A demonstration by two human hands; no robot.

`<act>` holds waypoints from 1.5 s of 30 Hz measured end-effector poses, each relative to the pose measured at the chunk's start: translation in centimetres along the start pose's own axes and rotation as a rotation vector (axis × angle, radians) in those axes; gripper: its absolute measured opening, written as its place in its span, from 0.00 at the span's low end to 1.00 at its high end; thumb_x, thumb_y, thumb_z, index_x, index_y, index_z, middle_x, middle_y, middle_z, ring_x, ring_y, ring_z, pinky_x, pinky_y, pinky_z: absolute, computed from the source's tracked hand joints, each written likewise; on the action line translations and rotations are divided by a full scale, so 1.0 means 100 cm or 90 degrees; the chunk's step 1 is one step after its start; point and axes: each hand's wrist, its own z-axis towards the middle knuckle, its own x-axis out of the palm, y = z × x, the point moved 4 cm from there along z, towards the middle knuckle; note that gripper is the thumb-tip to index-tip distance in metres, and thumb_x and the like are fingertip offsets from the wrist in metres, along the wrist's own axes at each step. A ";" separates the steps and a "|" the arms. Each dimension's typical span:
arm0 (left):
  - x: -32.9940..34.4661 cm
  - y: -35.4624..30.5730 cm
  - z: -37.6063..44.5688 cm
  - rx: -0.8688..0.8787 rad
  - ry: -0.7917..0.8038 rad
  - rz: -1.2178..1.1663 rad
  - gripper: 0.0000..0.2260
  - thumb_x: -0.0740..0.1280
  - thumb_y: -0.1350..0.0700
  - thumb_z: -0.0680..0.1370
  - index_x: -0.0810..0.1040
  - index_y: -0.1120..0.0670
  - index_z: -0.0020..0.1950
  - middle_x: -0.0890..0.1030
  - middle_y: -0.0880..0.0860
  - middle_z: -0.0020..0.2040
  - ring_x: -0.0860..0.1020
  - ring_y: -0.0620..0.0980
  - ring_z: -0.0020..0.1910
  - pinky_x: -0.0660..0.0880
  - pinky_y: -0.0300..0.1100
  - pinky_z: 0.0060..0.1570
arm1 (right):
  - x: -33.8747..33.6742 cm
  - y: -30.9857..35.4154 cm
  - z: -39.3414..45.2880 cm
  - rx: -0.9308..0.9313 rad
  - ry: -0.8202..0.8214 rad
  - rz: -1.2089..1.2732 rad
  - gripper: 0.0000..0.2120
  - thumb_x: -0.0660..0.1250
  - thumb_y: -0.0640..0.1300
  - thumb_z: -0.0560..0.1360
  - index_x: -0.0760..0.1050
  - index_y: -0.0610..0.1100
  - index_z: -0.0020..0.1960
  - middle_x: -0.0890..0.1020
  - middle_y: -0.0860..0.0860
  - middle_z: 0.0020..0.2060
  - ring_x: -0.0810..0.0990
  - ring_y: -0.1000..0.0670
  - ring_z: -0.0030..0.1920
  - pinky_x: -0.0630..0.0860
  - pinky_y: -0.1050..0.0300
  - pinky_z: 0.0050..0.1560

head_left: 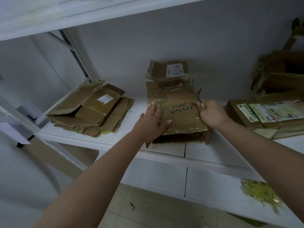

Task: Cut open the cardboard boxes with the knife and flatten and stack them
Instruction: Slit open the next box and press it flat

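A taped brown cardboard box (176, 102) printed "HYNA" lies partly collapsed on the middle of the white shelf (115, 137). My left hand (152, 120) rests flat on its left side, fingers spread. My right hand (212, 113) is closed at the box's right edge around a thin knife (199, 97), whose blade points up along that edge. A stack of flattened boxes (88, 111) lies on the shelf to the left.
Two more boxes stand at the right: a labelled one (266, 114) on the shelf and an open one (279, 71) above it. A wad of yellowish tape (261, 195) lies on the lower shelf. The shelf's metal upright (77, 53) is at the left.
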 end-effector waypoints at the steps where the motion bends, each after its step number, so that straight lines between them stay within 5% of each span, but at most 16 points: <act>1: -0.002 0.007 -0.003 -0.003 -0.003 0.006 0.36 0.52 0.37 0.80 0.45 0.57 0.79 0.43 0.56 0.79 0.42 0.52 0.78 0.48 0.54 0.75 | 0.005 0.005 0.001 -0.012 0.001 -0.007 0.13 0.55 0.48 0.81 0.76 0.42 0.50 0.79 0.45 0.41 0.78 0.42 0.46 0.75 0.51 0.47; 6: -0.006 0.044 -0.026 -0.037 -0.008 0.029 0.35 0.52 0.38 0.80 0.45 0.56 0.79 0.43 0.55 0.79 0.44 0.52 0.78 0.45 0.53 0.76 | 0.041 0.030 0.000 -0.089 0.047 -0.075 0.15 0.55 0.45 0.82 0.72 0.39 0.62 0.78 0.40 0.55 0.75 0.38 0.56 0.73 0.51 0.54; 10: 0.009 0.073 -0.040 -0.064 0.009 0.051 0.35 0.51 0.37 0.80 0.44 0.56 0.79 0.44 0.55 0.80 0.42 0.52 0.78 0.44 0.55 0.76 | 0.084 0.024 0.003 -0.137 0.159 -0.189 0.23 0.53 0.46 0.82 0.59 0.40 0.75 0.61 0.42 0.74 0.59 0.42 0.74 0.60 0.49 0.72; 14: 0.032 0.089 -0.044 -0.082 0.058 0.039 0.35 0.50 0.36 0.80 0.42 0.54 0.79 0.42 0.55 0.79 0.42 0.54 0.78 0.43 0.56 0.75 | 0.112 0.011 -0.007 -0.157 0.207 -0.387 0.26 0.48 0.48 0.83 0.47 0.40 0.78 0.47 0.43 0.77 0.45 0.44 0.77 0.49 0.47 0.75; 18: 0.042 0.092 -0.042 -0.091 0.098 0.008 0.35 0.50 0.37 0.80 0.42 0.54 0.79 0.41 0.55 0.79 0.41 0.54 0.78 0.41 0.55 0.75 | 0.111 0.017 -0.009 -0.146 0.211 -0.400 0.26 0.49 0.47 0.83 0.47 0.41 0.78 0.47 0.44 0.77 0.45 0.45 0.77 0.50 0.48 0.75; 21: 0.029 0.085 -0.043 -0.063 0.091 0.019 0.31 0.51 0.37 0.80 0.57 0.55 0.78 0.57 0.56 0.78 0.51 0.57 0.77 0.45 0.57 0.75 | 0.096 0.022 -0.016 -0.160 0.149 -0.426 0.20 0.52 0.46 0.81 0.63 0.41 0.72 0.67 0.42 0.71 0.66 0.43 0.70 0.70 0.51 0.61; 24: 0.007 0.071 -0.040 -0.083 0.001 0.024 0.26 0.49 0.38 0.81 0.79 0.54 0.57 0.79 0.55 0.52 0.76 0.52 0.57 0.61 0.59 0.70 | 0.078 0.026 -0.029 -0.216 0.017 -0.478 0.11 0.55 0.43 0.79 0.74 0.45 0.58 0.81 0.48 0.45 0.81 0.46 0.43 0.70 0.59 0.34; 25: 0.001 0.065 -0.035 -0.100 -0.050 0.038 0.26 0.50 0.38 0.81 0.79 0.55 0.51 0.78 0.54 0.46 0.77 0.51 0.50 0.66 0.57 0.68 | 0.075 0.026 -0.028 -0.224 -0.003 -0.485 0.11 0.56 0.42 0.79 0.73 0.44 0.57 0.82 0.49 0.43 0.80 0.46 0.40 0.67 0.59 0.32; 27: -0.002 0.053 -0.022 -0.108 -0.120 0.068 0.22 0.56 0.39 0.80 0.76 0.57 0.56 0.76 0.55 0.53 0.75 0.53 0.54 0.70 0.53 0.64 | 0.070 0.028 -0.020 -0.239 -0.043 -0.455 0.12 0.56 0.41 0.78 0.72 0.42 0.59 0.81 0.46 0.48 0.80 0.44 0.45 0.70 0.57 0.34; 29: 0.008 0.039 -0.010 -0.090 -0.096 0.034 0.28 0.58 0.37 0.78 0.67 0.55 0.70 0.68 0.58 0.68 0.67 0.59 0.68 0.66 0.54 0.68 | 0.070 0.027 -0.012 -0.242 -0.033 -0.408 0.17 0.56 0.44 0.79 0.67 0.43 0.67 0.73 0.43 0.64 0.71 0.42 0.63 0.73 0.49 0.55; 30: 0.016 0.033 -0.005 -0.073 -0.055 0.025 0.32 0.56 0.35 0.78 0.60 0.53 0.75 0.61 0.58 0.74 0.59 0.61 0.74 0.59 0.57 0.72 | 0.074 0.023 -0.009 -0.234 0.005 -0.395 0.21 0.54 0.48 0.80 0.61 0.44 0.73 0.64 0.43 0.72 0.60 0.42 0.72 0.64 0.45 0.66; 32: 0.034 0.030 0.002 -0.056 0.023 0.065 0.37 0.48 0.29 0.75 0.45 0.45 0.79 0.45 0.57 0.79 0.42 0.61 0.77 0.45 0.61 0.73 | 0.086 0.011 -0.004 -0.195 0.124 -0.380 0.28 0.49 0.56 0.81 0.46 0.50 0.78 0.46 0.49 0.78 0.44 0.45 0.77 0.47 0.42 0.74; 36: 0.061 0.043 0.004 -0.072 0.068 0.112 0.37 0.36 0.24 0.69 0.36 0.37 0.76 0.38 0.54 0.79 0.35 0.59 0.76 0.42 0.64 0.72 | 0.107 -0.008 -0.004 -0.172 0.197 -0.411 0.33 0.45 0.64 0.79 0.36 0.54 0.77 0.38 0.51 0.77 0.35 0.47 0.76 0.39 0.40 0.74; 45: 0.059 0.047 0.002 -0.035 0.095 0.072 0.38 0.43 0.25 0.71 0.38 0.37 0.77 0.37 0.54 0.79 0.35 0.57 0.77 0.41 0.62 0.73 | 0.108 -0.008 -0.002 -0.164 0.203 -0.411 0.32 0.46 0.64 0.79 0.38 0.55 0.77 0.38 0.52 0.77 0.34 0.48 0.76 0.38 0.40 0.74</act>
